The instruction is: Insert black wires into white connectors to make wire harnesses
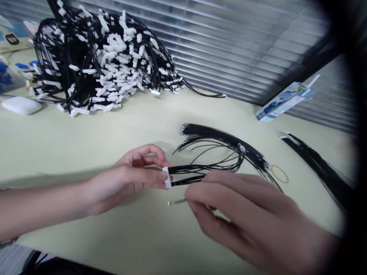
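Note:
Between thumb and fingers, my left hand (143, 170) grips a white plastic connector (167, 178) with several black wires (189, 169) running out of it to the right. My right hand (243, 210) is closed in a pinch on a thin wire with a metal terminal (173, 203) at its tip. That tip points left and sits just below the connector, apart from it. Part of the black wires is hidden behind my right hand. Beyond both hands lies a bundle of loose black wires (212, 133) with metal ends.
A large heap of black cables with white connectors (114, 72) fills the back left. A white case (21, 105) lies at the left. A rubber band (280, 173), another black wire bundle (315, 164) and a blue-and-white box (282, 101) are at the right. Blinds (229, 42) stand behind.

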Tool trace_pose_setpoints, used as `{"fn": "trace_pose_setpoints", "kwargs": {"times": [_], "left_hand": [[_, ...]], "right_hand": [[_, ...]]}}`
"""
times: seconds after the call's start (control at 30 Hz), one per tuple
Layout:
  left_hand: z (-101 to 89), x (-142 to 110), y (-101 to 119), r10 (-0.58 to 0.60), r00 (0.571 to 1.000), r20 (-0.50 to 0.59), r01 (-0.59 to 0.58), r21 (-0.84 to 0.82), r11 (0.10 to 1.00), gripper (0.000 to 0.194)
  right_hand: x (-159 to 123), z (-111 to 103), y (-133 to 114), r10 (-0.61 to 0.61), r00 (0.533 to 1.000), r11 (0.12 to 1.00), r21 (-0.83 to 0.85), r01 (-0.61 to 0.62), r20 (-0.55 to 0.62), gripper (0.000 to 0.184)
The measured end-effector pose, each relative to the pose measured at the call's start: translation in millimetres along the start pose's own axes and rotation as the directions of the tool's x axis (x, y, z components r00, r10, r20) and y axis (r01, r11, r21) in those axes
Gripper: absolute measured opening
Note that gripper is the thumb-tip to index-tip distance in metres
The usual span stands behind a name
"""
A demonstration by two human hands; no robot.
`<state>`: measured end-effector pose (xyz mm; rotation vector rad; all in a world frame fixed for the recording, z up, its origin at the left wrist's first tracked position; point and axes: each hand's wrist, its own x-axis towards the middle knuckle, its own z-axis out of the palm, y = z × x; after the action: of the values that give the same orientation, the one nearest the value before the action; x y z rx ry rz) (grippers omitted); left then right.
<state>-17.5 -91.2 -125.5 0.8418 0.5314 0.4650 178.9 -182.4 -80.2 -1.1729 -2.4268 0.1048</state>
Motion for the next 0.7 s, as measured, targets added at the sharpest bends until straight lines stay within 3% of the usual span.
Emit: {"fn": "trace_pose_setpoints", "kwargs": {"times": [0.07, 0.13, 0.7], "left_hand": [[0.2, -1, 0, -0.003, 1.0, 0.017, 0.004, -0.005, 1.0, 0.021], [0.3, -1, 0, -0.002, 0.999, 0.032, 0.002, 0.0, 1.0, 0.022], [0.2, -3, 0, -0.022, 0.999, 0.05, 0.019, 0.063, 0.998, 0.024]], "right_hand": [[-2, -1, 1, 0.041, 0.996, 0.986, -0.157, -0.053, -0.083, 0.011], [-4, 0, 2, 0.061, 0.995, 0.975, -0.21, -0.077, -0.082, 0.015], [-3, 8, 4, -0.027, 0.998, 0.976, -0.217, 0.012, -0.065, 0.012]]}}
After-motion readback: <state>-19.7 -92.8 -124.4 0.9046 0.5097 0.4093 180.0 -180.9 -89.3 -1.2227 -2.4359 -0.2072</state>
